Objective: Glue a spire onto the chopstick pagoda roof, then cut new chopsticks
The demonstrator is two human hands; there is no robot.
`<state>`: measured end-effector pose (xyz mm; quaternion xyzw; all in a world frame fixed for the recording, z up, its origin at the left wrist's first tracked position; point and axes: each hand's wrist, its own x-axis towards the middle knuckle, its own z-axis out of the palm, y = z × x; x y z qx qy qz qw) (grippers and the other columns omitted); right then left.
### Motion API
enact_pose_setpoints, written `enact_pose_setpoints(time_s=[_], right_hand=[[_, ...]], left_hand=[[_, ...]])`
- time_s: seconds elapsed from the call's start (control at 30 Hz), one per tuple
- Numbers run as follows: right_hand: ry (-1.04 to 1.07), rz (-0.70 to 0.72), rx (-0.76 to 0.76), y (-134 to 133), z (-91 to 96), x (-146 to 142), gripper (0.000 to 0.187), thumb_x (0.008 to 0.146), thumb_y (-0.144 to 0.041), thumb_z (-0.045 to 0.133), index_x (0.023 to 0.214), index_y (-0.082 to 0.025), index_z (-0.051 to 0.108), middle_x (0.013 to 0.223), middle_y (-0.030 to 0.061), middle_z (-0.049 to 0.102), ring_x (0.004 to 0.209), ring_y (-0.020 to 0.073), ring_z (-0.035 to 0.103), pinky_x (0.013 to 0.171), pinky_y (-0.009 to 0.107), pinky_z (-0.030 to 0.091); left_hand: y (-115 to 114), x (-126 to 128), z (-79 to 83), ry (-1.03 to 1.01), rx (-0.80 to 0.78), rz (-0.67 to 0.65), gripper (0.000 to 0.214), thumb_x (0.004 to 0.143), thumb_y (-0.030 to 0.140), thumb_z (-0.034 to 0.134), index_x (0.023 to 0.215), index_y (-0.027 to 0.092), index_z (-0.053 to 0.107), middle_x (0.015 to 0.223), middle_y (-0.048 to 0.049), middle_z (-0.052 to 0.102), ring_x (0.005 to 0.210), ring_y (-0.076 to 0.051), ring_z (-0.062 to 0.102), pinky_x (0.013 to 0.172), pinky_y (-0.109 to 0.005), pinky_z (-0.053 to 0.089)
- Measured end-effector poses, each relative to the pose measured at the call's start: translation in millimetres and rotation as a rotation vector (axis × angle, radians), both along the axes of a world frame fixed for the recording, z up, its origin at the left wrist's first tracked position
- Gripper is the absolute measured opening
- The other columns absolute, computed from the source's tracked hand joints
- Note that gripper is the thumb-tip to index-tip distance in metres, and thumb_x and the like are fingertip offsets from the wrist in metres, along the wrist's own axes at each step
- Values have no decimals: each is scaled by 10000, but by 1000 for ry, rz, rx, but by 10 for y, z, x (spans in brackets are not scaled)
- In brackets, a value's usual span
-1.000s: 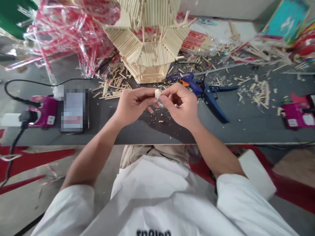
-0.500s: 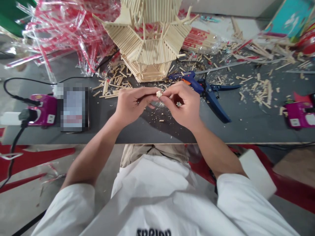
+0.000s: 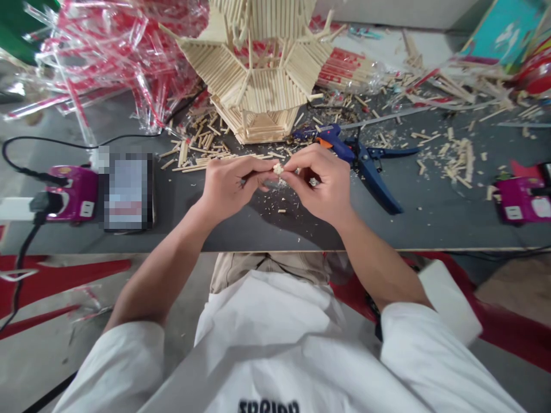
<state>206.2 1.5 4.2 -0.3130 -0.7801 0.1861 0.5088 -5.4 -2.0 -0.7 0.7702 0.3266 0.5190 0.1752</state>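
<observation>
My left hand (image 3: 228,186) and my right hand (image 3: 321,183) meet over the dark table (image 3: 241,223), fingertips pinched together on a small pale wooden piece (image 3: 278,168). Both hands are closed around it from either side. Just behind them stands a tiered model tower built of light wooden sticks (image 3: 258,86). Loose cut sticks (image 3: 202,152) and shavings lie around its base and under my hands.
A blue glue gun (image 3: 333,140) and blue cutters (image 3: 376,172) lie right of my hands. A phone (image 3: 127,192) and a purple power unit (image 3: 71,192) with cable sit at left, another purple unit (image 3: 523,206) at right. Red-printed plastic wrappers (image 3: 107,63) pile up behind.
The small piece has been turned a little between my fingertips, and my hands have stayed in the same spot. The view has shifted only slightly.
</observation>
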Motion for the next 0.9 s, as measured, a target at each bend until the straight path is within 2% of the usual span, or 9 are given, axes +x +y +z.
enact_pose_setpoints(time_s=[0.27,0.4,0.57,0.7,0.9], right_hand=[[3,21,-10,15,-20,6,61,974,-287,698,943,-234,699,913,1,702,680,97,575,581,260,441],[11,27,-31,17,-26,11,39,965,-280,705,939,-250,708,916,2,705,666,103,565,584,275,438],[-18,-14,-92,11,-50,14,104,959,-356,711,921,-259,714,934,19,711,661,121,562,597,303,450],[-22,-56,-82,6,-32,-1,135,962,-383,703,916,-257,720,916,23,718,662,129,566,616,308,464],[-24,-60,-46,7,-7,-10,115,968,-344,695,916,-244,716,897,15,708,607,105,539,600,295,441]], left_hand=[[6,1,10,17,-34,-12,81,977,235,721,984,205,796,807,8,805,605,-124,765,536,-162,556],[-3,-5,21,26,-98,-20,124,985,293,712,964,208,799,804,-3,804,610,-141,767,545,-186,569],[-1,-8,6,14,-157,-16,148,988,320,699,979,218,806,808,-11,803,606,-157,764,535,-211,575],[1,4,25,-14,-188,-2,149,994,308,688,1029,222,804,833,-11,804,631,-160,772,547,-209,580],[31,31,-18,-156,-351,-119,319,882,446,820,1083,201,784,905,-43,801,660,-167,767,598,-233,645]])
